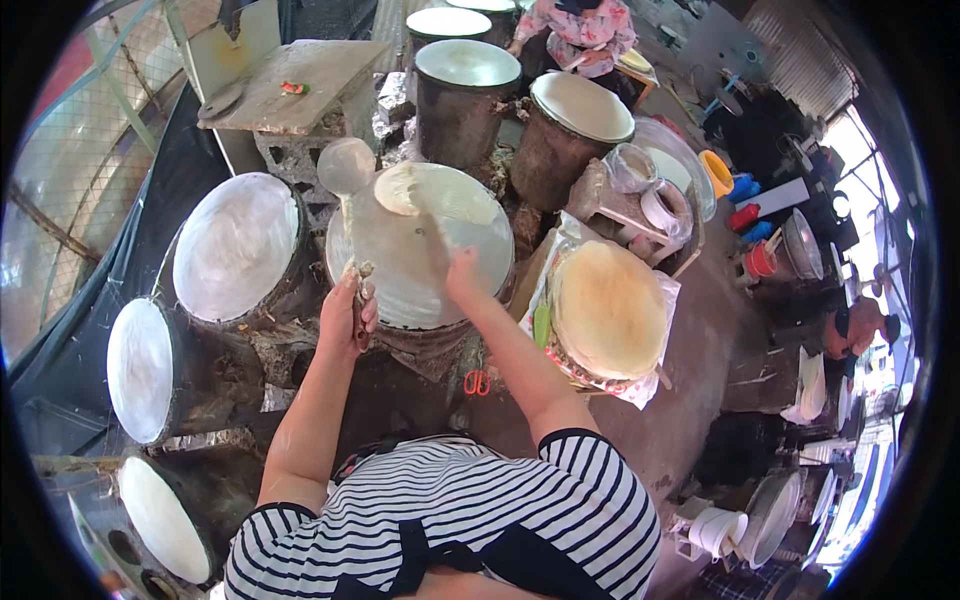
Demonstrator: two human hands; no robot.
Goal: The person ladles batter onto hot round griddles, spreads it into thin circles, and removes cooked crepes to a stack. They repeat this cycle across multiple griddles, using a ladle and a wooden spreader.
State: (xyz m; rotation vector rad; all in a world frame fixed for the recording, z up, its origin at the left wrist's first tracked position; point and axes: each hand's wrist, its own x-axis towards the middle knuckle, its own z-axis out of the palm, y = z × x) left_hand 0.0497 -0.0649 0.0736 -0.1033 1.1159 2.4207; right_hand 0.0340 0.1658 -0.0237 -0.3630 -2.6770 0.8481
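Observation:
My left hand grips the handle of a long ladle, whose round bowl is raised beside the far left rim of a round hot plate. Pale wet batter lies on the far part of that plate. My right hand is closed over the plate's right half, holding a flat spreading tool that is smeared by motion and reaches toward the batter. To the right, a stack of round thin flatbreads rests on a patterned sheet, with a green object at its left side.
Several more round plates on drums stand at the left and back. A board sits on blocks at back left. A co-worker in a floral top works at the back. Bowls are on a stand at right, with buckets and pans beyond.

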